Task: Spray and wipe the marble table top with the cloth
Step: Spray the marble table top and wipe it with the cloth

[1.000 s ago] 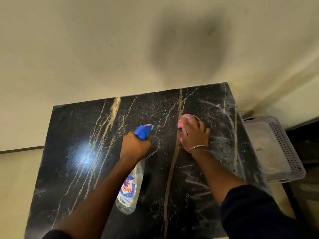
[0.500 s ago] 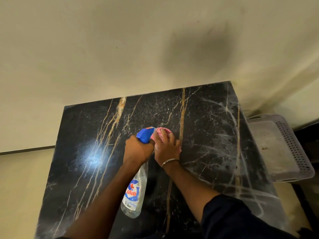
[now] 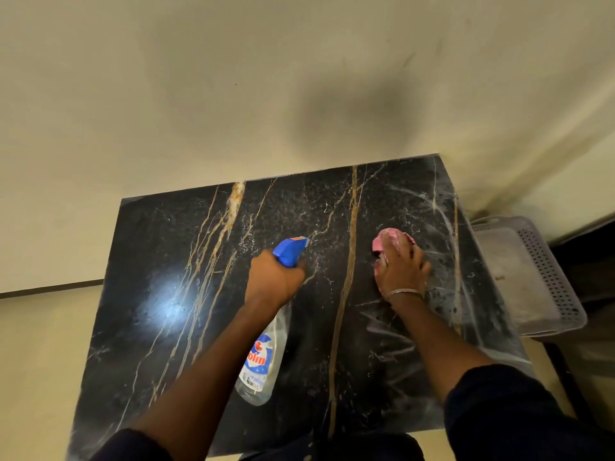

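Note:
The black marble table top (image 3: 159, 261) with gold and white veins fills the lower middle of the head view. My left hand (image 3: 273, 277) grips the neck of a clear spray bottle (image 3: 266, 357) with a blue trigger head, its nozzle pointing away over the table's middle. My right hand (image 3: 402, 267) presses a pink cloth (image 3: 384, 239) flat on the marble right of the central gold vein. Wet smears and streaks show on the right part of the table around that hand.
A grey perforated plastic basket (image 3: 552, 281) stands just past the table's right edge. A cream wall (image 3: 233, 94) rises directly behind the table. A bright light reflection (image 3: 171, 299) lies on the left part of the marble.
My right hand slid the pink cloth left to beside the spray bottle, then back right across the gold vein. My left hand kept the bottle almost still.

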Demonstrator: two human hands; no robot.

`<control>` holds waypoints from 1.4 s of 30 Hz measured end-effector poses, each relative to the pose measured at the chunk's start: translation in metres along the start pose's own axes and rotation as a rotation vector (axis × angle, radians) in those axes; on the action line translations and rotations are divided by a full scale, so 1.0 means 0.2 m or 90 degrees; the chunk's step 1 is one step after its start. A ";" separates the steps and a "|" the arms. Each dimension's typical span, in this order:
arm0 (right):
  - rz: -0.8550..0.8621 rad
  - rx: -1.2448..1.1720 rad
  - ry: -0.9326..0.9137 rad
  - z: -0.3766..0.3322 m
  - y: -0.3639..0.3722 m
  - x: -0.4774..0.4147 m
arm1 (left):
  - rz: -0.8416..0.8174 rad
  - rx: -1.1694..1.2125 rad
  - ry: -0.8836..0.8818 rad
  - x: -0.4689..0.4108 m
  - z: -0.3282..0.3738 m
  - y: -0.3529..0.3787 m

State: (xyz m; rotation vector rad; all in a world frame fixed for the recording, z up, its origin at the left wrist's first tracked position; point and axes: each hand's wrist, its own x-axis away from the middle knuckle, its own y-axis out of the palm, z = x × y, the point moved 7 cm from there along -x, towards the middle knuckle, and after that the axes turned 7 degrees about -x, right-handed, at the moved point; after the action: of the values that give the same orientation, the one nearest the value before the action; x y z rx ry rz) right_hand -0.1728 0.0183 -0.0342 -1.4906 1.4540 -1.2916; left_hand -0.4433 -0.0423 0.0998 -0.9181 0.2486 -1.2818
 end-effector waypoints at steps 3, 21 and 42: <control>0.011 -0.029 0.046 -0.07 0.02 0.05 | -0.010 -0.008 -0.002 0.02 -0.05 -0.02; -0.026 0.028 -0.084 -0.12 0.04 0.28 | -0.038 -0.029 0.004 0.07 -0.20 0.03; -0.039 0.034 -0.188 -0.26 0.20 0.63 | -0.047 -0.021 0.015 0.13 -0.22 0.10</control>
State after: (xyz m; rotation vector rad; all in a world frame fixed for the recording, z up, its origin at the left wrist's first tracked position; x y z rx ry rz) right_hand -0.2496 -0.1020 -0.0336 -1.6230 1.1828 -1.0825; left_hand -0.4487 -0.0842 0.0659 -0.9483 0.2578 -1.3609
